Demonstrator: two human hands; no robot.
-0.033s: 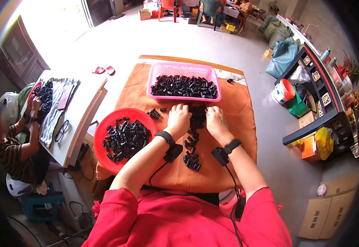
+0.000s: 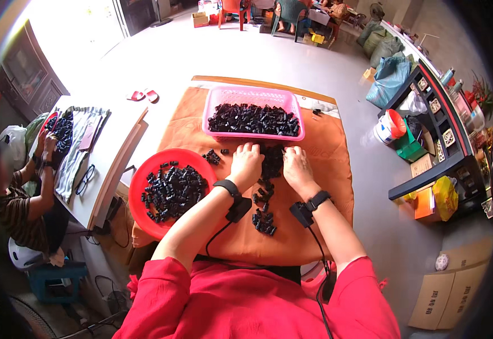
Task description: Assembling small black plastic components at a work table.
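My left hand (image 2: 247, 163) and my right hand (image 2: 297, 166) rest on either side of a pile of small black plastic pieces (image 2: 272, 161) on the orange cloth (image 2: 325, 192). The fingers of both hands are curled in at the pile's edges; what they hold, if anything, is too small to make out. Loose black pieces trail from the pile toward me. Just beyond my hands stands a pink plastic basket (image 2: 253, 135) full of such pieces. Left of my left forearm, a red round tray (image 2: 137, 189) holds more of them. Dark straps with small black boxes circle both wrists.
At the left, a person (image 2: 20, 198) handles black pieces at a white table (image 2: 82, 200). To the right stand a dark shelf (image 2: 433, 181), a white-and-orange bucket (image 2: 389, 125) and cardboard boxes (image 2: 444, 294). Cables hang from my wrists. Chairs (image 2: 289, 17) and people are far off.
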